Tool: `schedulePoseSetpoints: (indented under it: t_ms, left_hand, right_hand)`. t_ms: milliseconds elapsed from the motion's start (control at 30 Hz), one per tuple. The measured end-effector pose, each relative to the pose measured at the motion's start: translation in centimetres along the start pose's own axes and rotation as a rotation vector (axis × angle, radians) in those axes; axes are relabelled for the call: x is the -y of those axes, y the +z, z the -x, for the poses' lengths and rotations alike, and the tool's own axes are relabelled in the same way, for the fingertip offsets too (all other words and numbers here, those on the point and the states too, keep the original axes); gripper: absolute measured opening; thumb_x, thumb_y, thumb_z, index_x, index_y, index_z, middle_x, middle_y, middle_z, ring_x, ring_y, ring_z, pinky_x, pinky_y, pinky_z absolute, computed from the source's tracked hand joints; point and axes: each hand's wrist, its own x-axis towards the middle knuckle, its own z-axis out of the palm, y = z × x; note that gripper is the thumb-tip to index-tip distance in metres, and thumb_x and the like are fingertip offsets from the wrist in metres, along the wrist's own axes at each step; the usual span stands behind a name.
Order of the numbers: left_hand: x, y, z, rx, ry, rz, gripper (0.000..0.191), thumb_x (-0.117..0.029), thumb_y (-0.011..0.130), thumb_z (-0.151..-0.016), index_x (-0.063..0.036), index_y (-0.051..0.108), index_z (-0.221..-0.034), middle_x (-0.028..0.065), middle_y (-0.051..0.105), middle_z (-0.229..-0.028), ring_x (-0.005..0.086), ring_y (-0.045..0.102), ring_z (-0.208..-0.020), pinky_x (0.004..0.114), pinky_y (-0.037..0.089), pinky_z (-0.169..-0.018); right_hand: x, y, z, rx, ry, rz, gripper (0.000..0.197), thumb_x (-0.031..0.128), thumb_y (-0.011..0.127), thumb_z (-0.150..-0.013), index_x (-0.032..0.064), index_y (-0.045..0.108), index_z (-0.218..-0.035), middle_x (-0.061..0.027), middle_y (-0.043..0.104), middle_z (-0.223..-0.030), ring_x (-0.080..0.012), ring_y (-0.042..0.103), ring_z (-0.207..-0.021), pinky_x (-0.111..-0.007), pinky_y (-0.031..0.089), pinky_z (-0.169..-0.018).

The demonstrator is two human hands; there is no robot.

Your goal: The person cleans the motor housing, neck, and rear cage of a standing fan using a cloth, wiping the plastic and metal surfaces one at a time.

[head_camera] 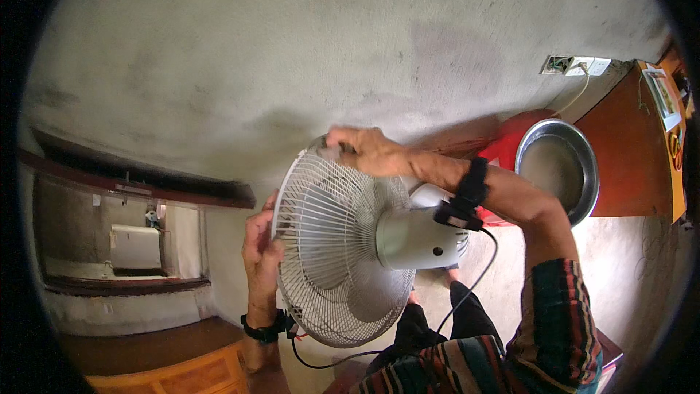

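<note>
An electric fan with a round wire guard (328, 241) and a pale motor housing (418, 238) is right before me, its guard turned to the left and its housing to the right. My left hand (262, 249) holds the guard's rim at the left side, the thumb on the near side and fingers behind. Over the top of the rim lies my right hand (366, 150), a grey cloth-like thing at its fingertips, which are blurred. I cannot tell just what that thing is. Each wrist wears a black strap with a cable. The fan's lower part is mostly hidden.
A metal basin (588, 175) of cloudy water stands at the right on something red (497, 148). Beyond it is an orange-brown cabinet (623, 148). A wall socket (582, 66) with a plug is above. Wooden furniture (186, 375) lies lower left, below a window-like opening.
</note>
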Motion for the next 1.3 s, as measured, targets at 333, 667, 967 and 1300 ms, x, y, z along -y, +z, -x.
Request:
schedulePoseSetpoints:
  t_ms: [333, 667, 967, 1300]
  left_hand:
    - [1.0, 0.2, -2.1, -0.048, 0.018, 0.090, 0.037, -0.011, 0.053, -0.082, 0.0002, 0.051, -0.118, 0.0209, 0.042, -0.143, 0.0265, 0.039, -0.132, 0.041, 0.027, -0.110]
    - [0.4, 1.1, -2.4, -0.108, -0.003, 0.053, 0.033, -0.013, 0.050, -0.085, 0.0002, 0.054, -0.114, 0.0105, 0.056, -0.118, 0.0167, 0.053, -0.102, 0.032, 0.041, -0.093]
    - [-0.2, 1.0, 0.4, -0.267, -0.066, 0.148, 0.033, -0.009, 0.050, -0.087, 0.0005, 0.055, -0.118, 0.0113, 0.056, -0.124, 0.0194, 0.054, -0.109, 0.033, 0.041, -0.097]
    - [1.9, -0.3, 1.4, -0.179, -0.024, 0.253, 0.039, -0.013, 0.055, -0.076, 0.0029, 0.054, -0.112, 0.0135, 0.054, -0.125, 0.0224, 0.051, -0.113, 0.036, 0.038, -0.100]
  right_hand:
    - [-2.8, -5.0, 9.2, -0.069, 0.157, -0.597, 0.031, 0.013, 0.057, -0.085, -0.0018, 0.059, -0.111, -0.0099, 0.064, -0.102, -0.0192, 0.061, -0.097, -0.032, 0.049, -0.089]
    - [-14.4, 10.4, 29.8, -0.715, 0.314, -1.574, 0.037, 0.024, 0.053, -0.087, 0.0025, 0.055, -0.116, -0.0133, 0.062, -0.101, -0.0241, 0.061, -0.089, -0.034, 0.052, -0.077]
    - [-16.1, 18.4, 16.6, -1.156, 0.434, -1.912, 0.039, 0.034, 0.044, -0.093, 0.0038, 0.060, -0.112, -0.0124, 0.066, -0.103, -0.0251, 0.064, -0.094, -0.039, 0.052, -0.086]
    - [-10.6, 16.3, 15.2, -1.087, 0.303, -1.886, 0.056, 0.052, 0.044, -0.095, 0.0083, 0.053, -0.128, -0.0115, 0.061, -0.124, -0.0275, 0.059, -0.112, -0.044, 0.047, -0.100]
